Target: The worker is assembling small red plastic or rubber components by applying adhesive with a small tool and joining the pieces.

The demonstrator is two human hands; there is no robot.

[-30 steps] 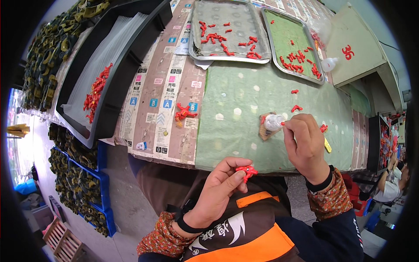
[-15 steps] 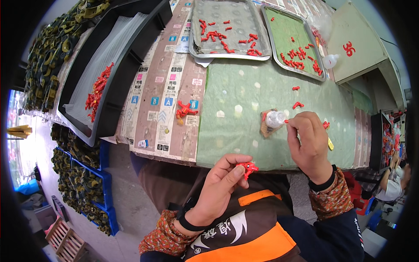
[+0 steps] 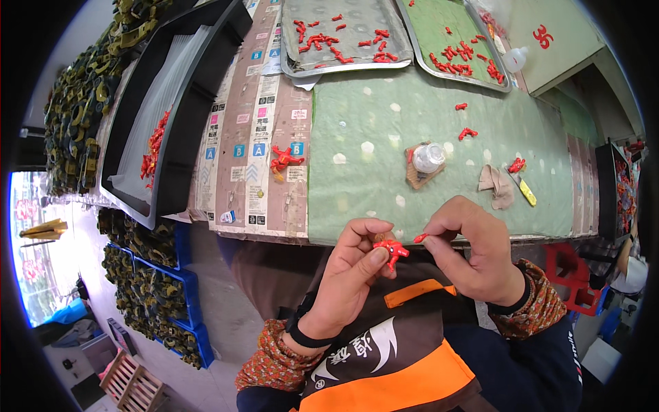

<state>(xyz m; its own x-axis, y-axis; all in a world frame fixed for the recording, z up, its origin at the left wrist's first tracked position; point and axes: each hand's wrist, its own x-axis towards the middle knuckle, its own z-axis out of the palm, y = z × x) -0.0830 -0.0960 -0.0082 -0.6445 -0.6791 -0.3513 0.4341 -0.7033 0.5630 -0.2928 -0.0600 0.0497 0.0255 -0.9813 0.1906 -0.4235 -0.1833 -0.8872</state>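
Between the thumb and fingers of my left hand [image 3: 360, 255] is a small red toy figure [image 3: 391, 252], held just past the table's near edge. Close to its right, my right hand [image 3: 470, 250] pinches a tiny red plastic piece [image 3: 420, 238] at its fingertips. The piece and the figure are a small gap apart. Beyond my hands, a small clear plastic jar [image 3: 428, 158] stands on a brown block [image 3: 416, 180] on the green cloth [image 3: 364, 185].
Metal trays [image 3: 347, 71] of red parts stand at the back. A crumpled cloth scrap [image 3: 496, 187] and a yellow knife [image 3: 527, 192] lie at right. Left are another red figure [image 3: 285, 159], a black bin [image 3: 185, 117] and blue crates [image 3: 195, 309] of camouflage-coloured pieces.
My right hand has drawn back from the jar toward my left hand, carrying the tiny red piece. The cloth scrap it covered now shows. The whole view has shifted slightly.
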